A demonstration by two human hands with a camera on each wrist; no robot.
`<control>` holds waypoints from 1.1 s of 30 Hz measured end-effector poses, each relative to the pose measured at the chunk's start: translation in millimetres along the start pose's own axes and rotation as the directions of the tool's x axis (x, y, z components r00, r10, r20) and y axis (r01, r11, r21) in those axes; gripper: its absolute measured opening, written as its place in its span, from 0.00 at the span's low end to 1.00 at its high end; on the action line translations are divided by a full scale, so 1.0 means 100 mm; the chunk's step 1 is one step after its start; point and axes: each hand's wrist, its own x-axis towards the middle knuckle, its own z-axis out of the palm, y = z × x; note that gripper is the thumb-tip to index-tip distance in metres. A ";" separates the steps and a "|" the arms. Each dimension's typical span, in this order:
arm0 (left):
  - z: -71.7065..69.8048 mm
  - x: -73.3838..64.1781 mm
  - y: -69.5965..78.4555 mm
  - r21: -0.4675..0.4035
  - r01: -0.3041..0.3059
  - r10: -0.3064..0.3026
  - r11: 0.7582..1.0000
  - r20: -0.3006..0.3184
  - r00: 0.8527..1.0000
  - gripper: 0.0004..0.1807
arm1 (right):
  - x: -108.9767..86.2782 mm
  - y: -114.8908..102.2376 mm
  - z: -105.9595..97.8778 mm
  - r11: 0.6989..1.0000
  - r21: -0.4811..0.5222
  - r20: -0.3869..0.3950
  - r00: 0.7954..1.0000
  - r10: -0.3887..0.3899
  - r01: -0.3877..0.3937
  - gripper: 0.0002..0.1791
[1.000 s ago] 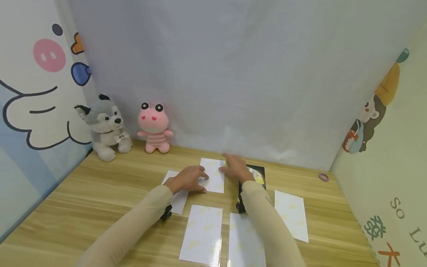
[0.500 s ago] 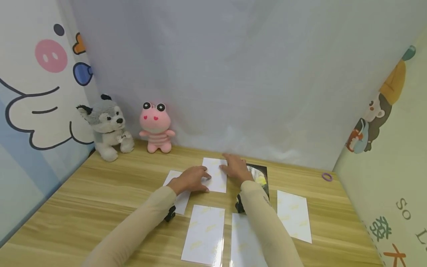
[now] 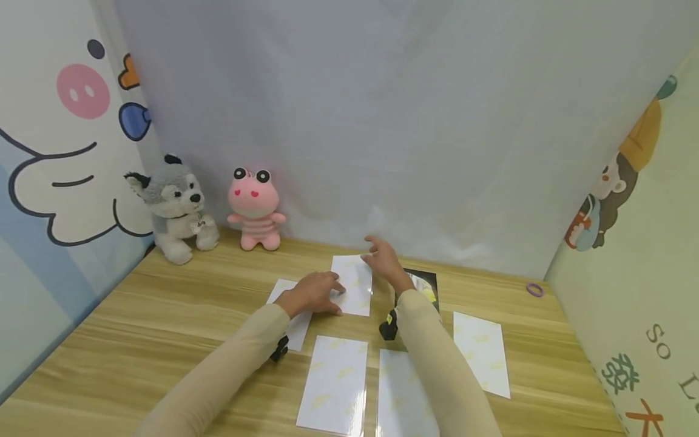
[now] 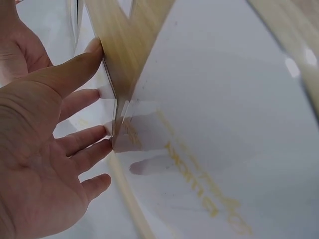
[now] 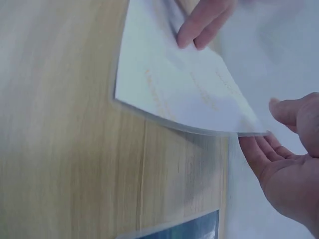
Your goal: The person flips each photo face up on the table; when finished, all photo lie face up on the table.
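Note:
A white glossy card (image 3: pixel 355 276) with faint yellow print lies at the back middle of the table. Its far right corner is raised, and the sheet bends up there. Under that corner are fingers of my right hand (image 3: pixel 384 262), while another digit stands apart from the sheet. In the right wrist view my right hand (image 5: pixel 294 184) shows the palm side. My left hand (image 3: pixel 314 291) rests fingertips at the card's left side; its fingers are spread, as the left wrist view shows of the left hand (image 4: pixel 45 114). Beneath the left wrist lies another white card (image 3: pixel 297 331), partly covered.
Nearer lie white cards, one left (image 3: pixel 333 382) and one right (image 3: pixel 401 388) under the right sleeve. Another white card (image 3: pixel 480 352) lies farther right. A dark picture card (image 3: pixel 428 285) shows beside the right wrist. Also there: purple ring (image 3: pixel 535 290), plush dog (image 3: pixel 177 209), pink plush (image 3: pixel 253 209).
My right hand has risen slightly toward the back, and the card's far right corner has come up with it. My left hand has stayed at the card's left side.

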 end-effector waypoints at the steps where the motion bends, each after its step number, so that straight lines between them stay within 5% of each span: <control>1: 0.00 0.00 0.00 0.001 0.006 -0.006 1.000 0.002 1.000 0.29 | 0.01 0.01 0.00 0.999 0.046 -0.011 1.000 0.017 -0.016 0.29; 7: 0.02 -0.01 0.01 0.006 0.024 -0.024 1.000 0.015 1.000 0.29 | -0.08 -0.01 0.01 0.985 0.124 0.048 0.992 0.113 -0.118 0.31; 22: 0.02 -0.02 0.02 -0.021 0.003 -0.004 1.000 -0.010 1.000 0.29 | -0.18 -0.03 0.00 0.974 0.180 0.055 0.990 0.132 -0.140 0.26; 33: -0.03 0.00 0.09 -0.185 -0.050 0.046 0.982 -0.023 0.999 0.47 | -0.24 -0.03 -0.14 0.838 0.508 0.032 0.977 0.212 -0.198 0.24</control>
